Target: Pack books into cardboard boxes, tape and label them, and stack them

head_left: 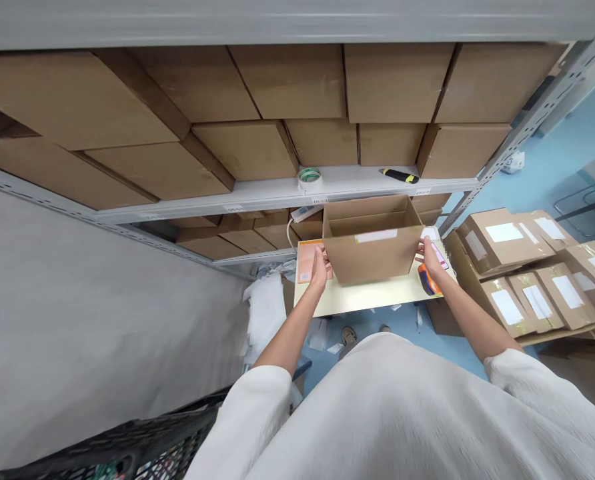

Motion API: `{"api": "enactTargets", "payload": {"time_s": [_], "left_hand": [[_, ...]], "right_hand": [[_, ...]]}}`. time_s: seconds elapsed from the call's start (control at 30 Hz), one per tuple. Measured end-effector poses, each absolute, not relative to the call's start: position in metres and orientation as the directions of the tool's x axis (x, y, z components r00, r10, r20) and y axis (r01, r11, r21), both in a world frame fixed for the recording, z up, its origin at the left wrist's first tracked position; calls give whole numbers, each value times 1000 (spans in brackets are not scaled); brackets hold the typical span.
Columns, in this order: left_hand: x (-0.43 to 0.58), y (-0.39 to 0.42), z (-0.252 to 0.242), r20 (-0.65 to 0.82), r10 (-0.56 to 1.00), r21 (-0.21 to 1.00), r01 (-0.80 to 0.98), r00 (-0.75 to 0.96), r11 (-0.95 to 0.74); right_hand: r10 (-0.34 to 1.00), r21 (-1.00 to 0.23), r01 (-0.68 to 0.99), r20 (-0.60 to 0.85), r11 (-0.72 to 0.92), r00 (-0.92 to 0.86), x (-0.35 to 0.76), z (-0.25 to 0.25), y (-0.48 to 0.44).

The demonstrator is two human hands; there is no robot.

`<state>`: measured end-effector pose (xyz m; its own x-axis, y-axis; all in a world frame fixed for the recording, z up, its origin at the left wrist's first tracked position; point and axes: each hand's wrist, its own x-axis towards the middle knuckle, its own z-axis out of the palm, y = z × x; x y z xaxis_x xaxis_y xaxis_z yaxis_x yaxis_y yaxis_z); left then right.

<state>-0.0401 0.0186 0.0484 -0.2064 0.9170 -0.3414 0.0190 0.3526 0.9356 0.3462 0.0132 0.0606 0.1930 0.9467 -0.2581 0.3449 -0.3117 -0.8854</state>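
An open-topped brown cardboard box (pixel 370 260) is tilted above the small table, a white label along the upper edge of its near wall. My left hand (pixel 319 269) grips its left side and my right hand (pixel 430 258) its right side. Whatever is inside the box cannot be made out. Beside my left hand lies a flat orange packet (pixel 306 259). A phone with a lit screen (pixel 440 257) and an orange-and-blue object (pixel 426 280) lie close to my right hand on the pale tabletop (pixel 347 303).
The shelf (pixel 345 179) ahead carries stacked cartons (pixel 400 80), a tape roll (pixel 309 177) and a black-and-yellow utility knife (pixel 400 175). Labelled parcels (pixel 537 303) fill a large carton at right. White wrapping (pixel 267 310) lies at left; a black crate (pixel 167 443) stands lower left.
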Motion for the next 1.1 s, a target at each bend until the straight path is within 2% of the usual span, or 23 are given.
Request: {"api": "enactTargets", "payload": {"time_s": [0.1, 0.33, 0.4, 0.47, 0.53, 0.6, 0.67, 0.73, 0.8, 0.87, 0.97, 1.1], "left_hand": [[-42, 3, 39, -412, 894, 906, 30, -176, 423], [-55, -13, 29, -502, 850, 843, 128, -162, 522], [-56, -8, 39, -436, 876, 864, 177, -207, 472], [-55, 0, 56, -254, 930, 911, 257, -267, 323], [-50, 9, 78, -9, 958, 933, 342, -286, 111], [-41, 18, 102, 197, 960, 901, 422, -198, -98], [-30, 27, 121, 329, 944, 835, 476, -34, -274], [-19, 36, 133, 386, 914, 771, 500, 125, -394], [-11, 44, 137, 387, 889, 720, 522, 244, -457], [-11, 48, 135, 326, 891, 680, 576, 317, -453], [-23, 47, 127, 175, 928, 608, 705, 330, -365], [-51, 36, 114, 7, 961, 530, 814, 277, -238]], "right_hand": [[921, -876, 296, -331, -380, 203, 348, 54, 3], [891, -828, 328, -427, -455, 158, 362, 54, -13], [887, -821, 336, -441, -461, 139, 368, 61, -7], [896, -823, 353, -417, -444, 154, 371, 72, 4], [928, -837, 404, -300, -368, 222, 369, 89, 18], [960, -829, 525, -52, -195, 274, 361, 108, 32], [962, -764, 644, 198, 29, 191, 348, 127, 44], [951, -664, 708, 306, 241, -37, 333, 142, 55], [915, -559, 727, 283, 400, -286, 321, 150, 64], [887, -468, 756, 181, 458, -426, 316, 152, 72], [909, -357, 844, 37, 399, -414, 326, 146, 80], [938, -298, 896, -2, 330, -346, 357, 132, 79]]}}
